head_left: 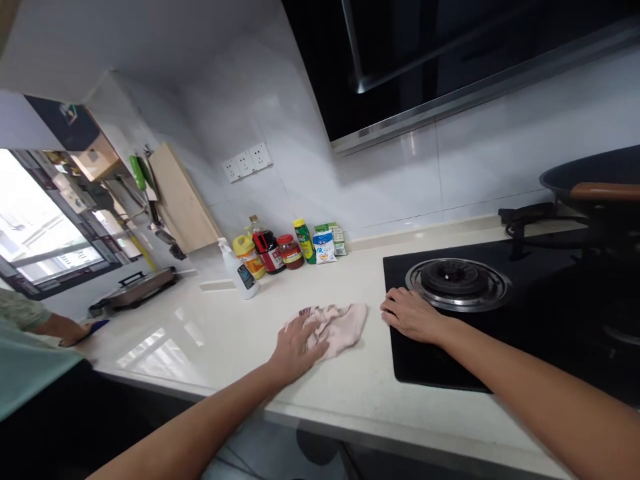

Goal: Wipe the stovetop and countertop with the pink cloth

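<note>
Head view shows the left hand [296, 348] pressed flat, fingers spread, on a pink cloth [336, 325] on the counter [200, 333], right hand [411, 315] flat on the stove [525, 320] holding nothing; bottle labels unreadable.

Cloth [336, 325]: pale pink rag, crumpled and bunched, with a darker purplish mark at its upper left edge.
Cloth pose: lies flat on the countertop [210, 333], folds raised, roughly wider than deep.
Cloth place: near the front half of the cream counter, just left of the black cooktop [525, 333], apart from its edge.
Cloth contact: left hand [296, 347] pressed palm-down on its left part, fingers spread over the fabric; right part uncovered.
Cooktop: glossy black glass, set into the counter, round burner ring near its left rear.
Cooktop contact: right hand [411, 313] lies flat on its left edge, fingertips at the rim.
</note>
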A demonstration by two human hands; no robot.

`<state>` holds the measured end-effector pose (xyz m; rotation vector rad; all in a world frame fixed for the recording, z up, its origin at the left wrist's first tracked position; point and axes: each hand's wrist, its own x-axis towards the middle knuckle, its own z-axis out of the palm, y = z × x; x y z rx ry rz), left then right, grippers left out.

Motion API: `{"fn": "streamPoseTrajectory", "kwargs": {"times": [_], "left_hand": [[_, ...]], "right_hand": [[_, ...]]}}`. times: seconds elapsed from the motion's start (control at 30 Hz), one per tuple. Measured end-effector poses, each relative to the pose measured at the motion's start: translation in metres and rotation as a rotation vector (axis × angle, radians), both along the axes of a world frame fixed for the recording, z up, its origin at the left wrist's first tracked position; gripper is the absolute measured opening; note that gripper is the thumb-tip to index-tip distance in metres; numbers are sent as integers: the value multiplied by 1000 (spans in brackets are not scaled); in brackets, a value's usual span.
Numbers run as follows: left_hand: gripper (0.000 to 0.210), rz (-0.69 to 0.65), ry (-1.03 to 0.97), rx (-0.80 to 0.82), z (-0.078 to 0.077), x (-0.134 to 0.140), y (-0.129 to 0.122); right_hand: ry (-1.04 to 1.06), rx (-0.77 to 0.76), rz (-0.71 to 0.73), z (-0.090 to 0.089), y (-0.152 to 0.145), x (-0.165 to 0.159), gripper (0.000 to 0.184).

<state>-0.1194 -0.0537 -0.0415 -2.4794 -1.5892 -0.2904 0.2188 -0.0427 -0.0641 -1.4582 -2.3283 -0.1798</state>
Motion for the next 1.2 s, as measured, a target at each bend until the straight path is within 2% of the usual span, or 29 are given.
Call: {"fn": "streamPoseTrajectory", "kwargs": {"times": [0.1, 0.17, 0.27, 0.37, 0.47, 0.53, 0.73, 0.97, 1.1, 1.2], "left_hand": [[53, -31, -5, -25, 1, -33, -25], [52, -9, -9, -39, 4, -48, -27], [50, 60, -11, -14, 8, -56, -12], [49, 174, -13, 4, 11, -50, 16], [51, 302, -16, -20, 12, -37, 47], [52, 341, -16, -38, 13, -28, 69], [61, 394, -41, -57, 11, 7, 142], [73, 427, -76, -89, 12, 61, 221], [77, 411, -75, -108, 13, 99, 246], [77, 361, -79, -106, 11, 127, 246]], "right_hand": [[24, 27, 7, -5, 2, 0, 31], [38, 33, 8, -7, 3, 1, 31], [42, 13, 2, -8, 3, 0, 32], [28, -2, 0, -5, 1, 0, 32], [21, -6, -4, -2, 0, 0, 31], [23, -3, 0, -1, 0, 0, 30], [4, 21, 10, 1, 3, 2, 28], [-12, -18, 5, 10, 1, 1, 30], [-22, -48, -1, 16, 1, 1, 32], [-6, -58, -5, 18, 1, 1, 37]]}}
